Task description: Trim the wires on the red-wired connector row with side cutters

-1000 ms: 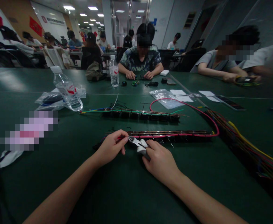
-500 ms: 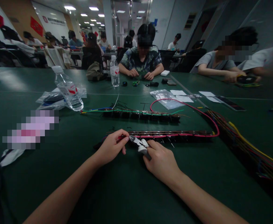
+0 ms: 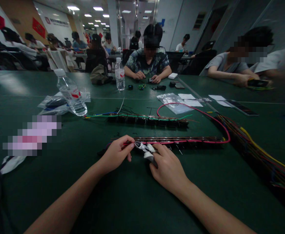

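My left hand (image 3: 116, 151) is closed in a pinch at the red wire (image 3: 186, 142), which runs along the nearer black strip (image 3: 198, 139) with bare copper-coloured rods. My right hand (image 3: 168, 164) is wrapped around pliers (image 3: 148, 152) with white-and-grey handles. Their jaws point left and look slightly apart, right at my left fingertips. What lies between the jaws is too small to make out. Thin tie ends stick out below the strip. Behind it lies a second black strip (image 3: 132, 119) with a green wire (image 3: 157, 119) along its top.
At the right lies a long wire bundle (image 3: 262, 143) with a yellow wire. Water bottles (image 3: 71, 94) (image 3: 119, 76) stand at the left and back. A plastic bag (image 3: 173, 102), papers (image 3: 192, 102) and a phone (image 3: 242, 108) lie behind the strips. Co-workers sit across the green table (image 3: 123, 201).
The pliers' handles and jaws have spread slightly, while both my hands stay nearly in place. The co-worker opposite now has a small dark object at one hand.
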